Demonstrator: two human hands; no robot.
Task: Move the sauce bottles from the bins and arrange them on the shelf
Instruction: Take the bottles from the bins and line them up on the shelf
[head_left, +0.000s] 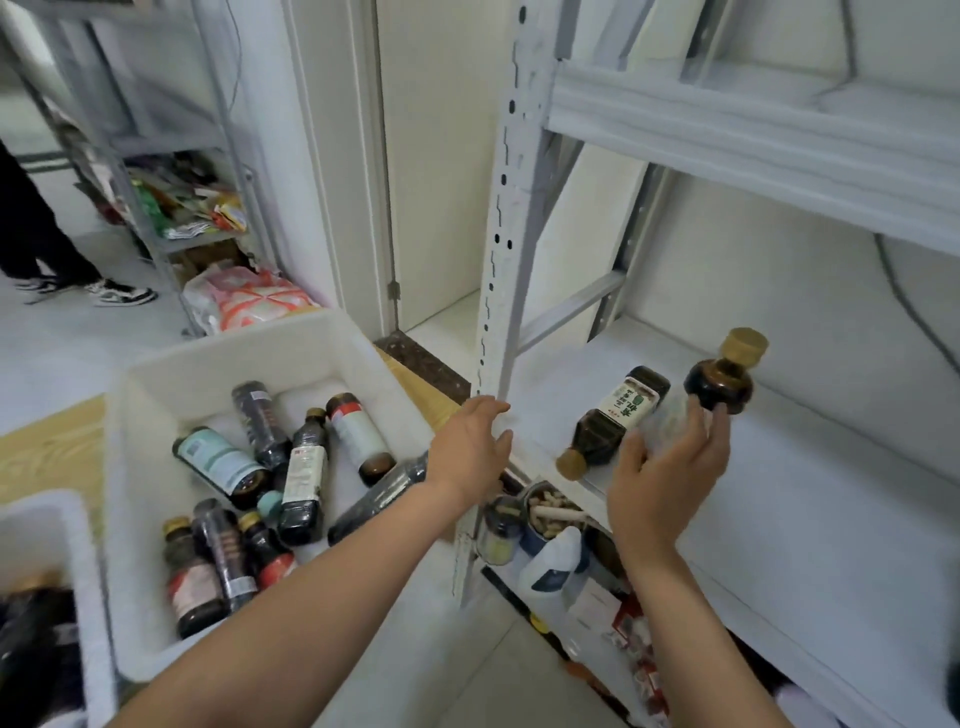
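Background: second rack (156, 140) far left holding snack packets (182, 208), bagged goods (244, 299) on floor beneath. Bystander's sneakers (122, 292) at left edge. White door (436, 156) centre.

The bin (358, 358) stands on the floor, left of the shelf (831, 519). Many bottles (306, 467) lie in it, some across others. A second bin (78, 525) is at the near left, beside the first. One bottle (613, 421) lies on the shelf near its left post (506, 234). Just right of it, the right hand (670, 478) holds another bottle (719, 387) upright over the shelf. The left hand (467, 447) is between bin and post. Jars (540, 514) stand on the level below.
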